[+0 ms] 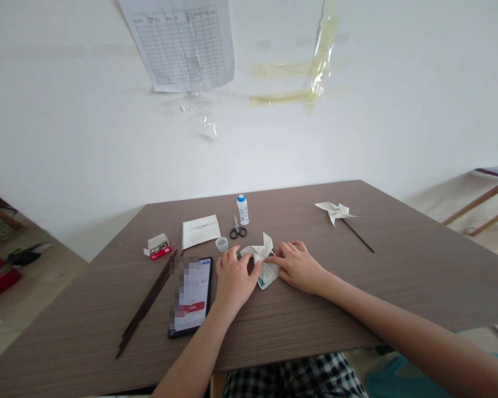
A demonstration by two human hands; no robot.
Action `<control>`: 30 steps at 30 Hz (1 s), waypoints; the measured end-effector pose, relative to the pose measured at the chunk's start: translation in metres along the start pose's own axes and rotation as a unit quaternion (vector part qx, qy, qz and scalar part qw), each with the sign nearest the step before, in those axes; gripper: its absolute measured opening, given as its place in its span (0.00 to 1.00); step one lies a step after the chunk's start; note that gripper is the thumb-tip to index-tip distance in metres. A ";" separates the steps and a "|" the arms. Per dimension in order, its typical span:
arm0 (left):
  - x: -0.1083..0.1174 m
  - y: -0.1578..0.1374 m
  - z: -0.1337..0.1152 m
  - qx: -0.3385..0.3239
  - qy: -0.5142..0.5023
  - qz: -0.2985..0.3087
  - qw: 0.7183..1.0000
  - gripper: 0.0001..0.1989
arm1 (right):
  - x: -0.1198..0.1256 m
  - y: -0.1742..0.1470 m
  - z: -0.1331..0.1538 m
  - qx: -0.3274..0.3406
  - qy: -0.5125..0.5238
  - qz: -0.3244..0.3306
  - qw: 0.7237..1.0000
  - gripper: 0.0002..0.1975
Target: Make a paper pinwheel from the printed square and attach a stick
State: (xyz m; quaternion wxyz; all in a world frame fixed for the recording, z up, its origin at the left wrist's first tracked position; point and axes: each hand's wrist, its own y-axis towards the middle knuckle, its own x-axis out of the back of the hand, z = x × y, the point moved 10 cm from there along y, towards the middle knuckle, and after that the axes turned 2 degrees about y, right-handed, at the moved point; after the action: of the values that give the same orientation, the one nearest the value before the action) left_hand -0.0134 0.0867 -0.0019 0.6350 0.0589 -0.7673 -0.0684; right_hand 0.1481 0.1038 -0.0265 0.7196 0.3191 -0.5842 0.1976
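Note:
A folded paper pinwheel (269, 271) made from a printed page lies on the table between my hands. My left hand (236, 278) is closed on its left side, with thumb and fingers pressed against the paper. From the right, my right hand (301, 267) grips the pinwheel's edge, and its index finger presses at the middle where the folds meet. Just beyond my left fingers sits a small clear plastic cup (222, 244). Behind it are black-handled scissors (238, 231) and a white glue bottle (242, 210) with a blue cap.
A phone (193, 296) lies left of my left forearm, beside several dark thin sticks (145, 307). Farther back are a small open red-and-white box (158, 246) and printed paper squares (200, 230). A pinwheel on a stick (335, 211) rests at the right. The wall borders the table's (398, 265) far edge.

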 end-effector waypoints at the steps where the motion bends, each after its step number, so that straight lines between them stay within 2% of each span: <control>1: 0.000 0.000 0.000 0.002 -0.001 0.000 1.000 0.15 | 0.000 -0.001 0.000 0.003 0.000 -0.006 1.000 0.23; 9: 0.000 0.000 0.001 -0.001 -0.039 -0.038 0.998 0.15 | -0.002 -0.005 -0.002 0.010 0.011 -0.012 1.000 0.24; 15: -0.003 0.001 -0.007 -0.049 -0.062 -0.024 0.997 0.12 | 0.001 -0.005 -0.002 0.009 0.024 -0.025 0.999 0.24; 21: -0.004 0.000 -0.008 -0.054 -0.054 -0.018 0.997 0.11 | 0.000 -0.007 -0.006 0.015 0.052 -0.046 0.997 0.24; 25: -0.004 0.000 -0.008 -0.049 -0.054 -0.015 0.997 0.11 | 0.009 -0.008 -0.017 0.017 0.115 -0.098 0.988 0.25; 28: -0.006 0.000 -0.007 -0.045 -0.055 0.003 0.997 0.11 | 0.025 -0.004 -0.034 0.000 0.171 -0.155 0.973 0.17; 30: -0.008 0.000 -0.008 -0.049 -0.059 0.017 0.997 0.12 | 0.032 0.004 -0.048 -0.016 0.197 -0.165 0.966 0.12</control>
State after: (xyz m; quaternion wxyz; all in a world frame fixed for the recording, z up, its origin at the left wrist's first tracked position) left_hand -0.0041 0.0878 -0.0084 0.5917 0.0105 -0.8000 -0.0986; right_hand 0.1878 0.1368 0.0000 0.8483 0.3544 -0.3730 0.1254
